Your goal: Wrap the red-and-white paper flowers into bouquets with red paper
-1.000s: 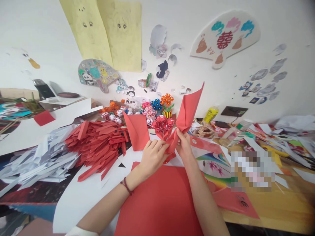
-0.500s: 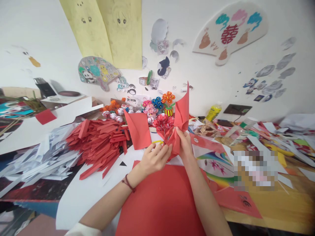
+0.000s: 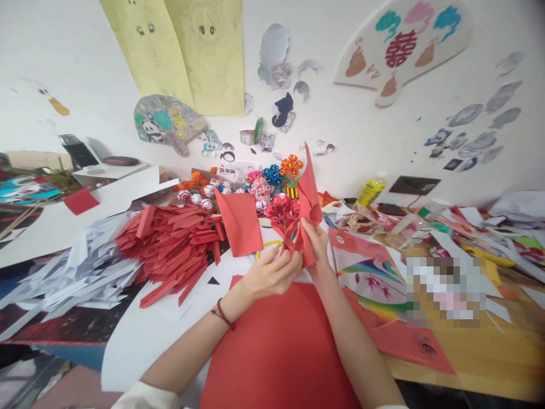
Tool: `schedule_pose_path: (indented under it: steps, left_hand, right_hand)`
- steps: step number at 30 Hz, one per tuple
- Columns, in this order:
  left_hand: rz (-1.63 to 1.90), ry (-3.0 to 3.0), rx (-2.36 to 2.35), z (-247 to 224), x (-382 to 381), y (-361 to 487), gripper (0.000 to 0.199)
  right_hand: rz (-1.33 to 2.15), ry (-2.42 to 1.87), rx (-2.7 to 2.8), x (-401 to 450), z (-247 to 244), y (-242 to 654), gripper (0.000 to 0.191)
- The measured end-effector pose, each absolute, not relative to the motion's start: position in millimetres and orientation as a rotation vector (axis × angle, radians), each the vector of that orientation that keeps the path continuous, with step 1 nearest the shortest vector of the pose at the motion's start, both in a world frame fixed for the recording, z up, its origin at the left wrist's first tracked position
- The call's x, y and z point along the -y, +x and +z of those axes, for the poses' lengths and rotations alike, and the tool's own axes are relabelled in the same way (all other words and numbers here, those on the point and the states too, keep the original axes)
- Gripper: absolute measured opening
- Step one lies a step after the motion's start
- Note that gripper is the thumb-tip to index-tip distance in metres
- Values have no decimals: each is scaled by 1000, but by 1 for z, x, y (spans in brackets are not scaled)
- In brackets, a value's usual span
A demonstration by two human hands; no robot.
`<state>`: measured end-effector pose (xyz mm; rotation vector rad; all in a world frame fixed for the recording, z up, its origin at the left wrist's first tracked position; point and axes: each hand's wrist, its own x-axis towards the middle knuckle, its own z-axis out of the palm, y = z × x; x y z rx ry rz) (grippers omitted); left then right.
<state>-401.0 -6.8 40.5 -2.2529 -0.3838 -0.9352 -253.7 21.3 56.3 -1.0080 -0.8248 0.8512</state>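
My right hand (image 3: pixel 315 247) is closed on a folded sheet of red paper (image 3: pixel 310 196), whose pointed top stands up above the fingers. The fingers of my left hand (image 3: pixel 275 275) are bent and pressed at the lower left edge of the same paper. Just beyond my hands is a bunch of red-and-white flowers (image 3: pixel 283 209), its thin stems running down behind the fingers. A yellow loop (image 3: pixel 269 244) shows beside my left fingertips. Another red paper piece (image 3: pixel 240 224) stands to the left, apart from my hands. Where the stems meet the paper is hidden.
A large red sheet (image 3: pixel 276 346) lies right in front of me. Heaps of folded red strips (image 3: pixel 170 244) and white strips (image 3: pixel 89 278) cover the left side. Orange, blue and pink flowers (image 3: pixel 272 176) stand at the back. A yellow bottle (image 3: pixel 372 190) stands near the wall.
The upright part of the red paper has tilted left and its top has come nearer the flowers. My left hand has shifted slightly right, and more of the yellow loop shows.
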Motion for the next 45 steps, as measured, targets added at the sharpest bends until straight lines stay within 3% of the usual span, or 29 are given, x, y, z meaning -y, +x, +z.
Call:
schedule_pose_path:
  steps: [4,9,13,22,27,35,42,45]
  left_hand:
    - [-1041,-2393,490,45,6,-405,24]
    - [-1434,-2565,1004,55,3,-409,21]
    - [-1652,-2770,1263,60,-2,-403,29]
    - [-1945,-3190,1307,56,-13,-399,34]
    - [-2396,-3245,1229,58,-19,-398,37]
    - [-3023,-3050,1154,57,-18,-400,33]
    - [-3213,-3014,1247,62,-13,-409,29]
    - [-3265,-3063,1192,59,-14,-407,26]
  right_hand:
    - [1025,-930,621,-27,53,-249,29]
    - [926,-895,515,-33,52,-240,28]
    - [707,-931,587,-33,56,-237,24]
    - [15,-1382,1080,-9,83,-242,24]
    - [-267,-1387,1324,5,84,-260,22]
    - [-140,-1381,1497,26,80,-284,10]
    - [133,-1342,1511,44,86,-282,31]
    - [159,-1327,1493,47,86,-279,32]
